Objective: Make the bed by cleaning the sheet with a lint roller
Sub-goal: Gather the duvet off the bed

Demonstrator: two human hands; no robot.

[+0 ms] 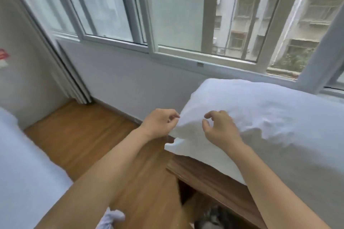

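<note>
A white sheet [270,117] covers the bed on the right, and its near-left corner is bunched up over the wooden bed frame [210,178]. My left hand [160,124] pinches that raised corner at its left edge. My right hand [219,128] hovers just over the sheet beside it, fingers loosely curled with thumb and forefinger apart, holding nothing. No lint roller is in view.
A second white bed [20,163] fills the lower left. Wooden floor [83,132] runs between the two beds. A wall with a wide sliding window [167,24] lies ahead. A white cloth [111,217] shows at the bottom edge.
</note>
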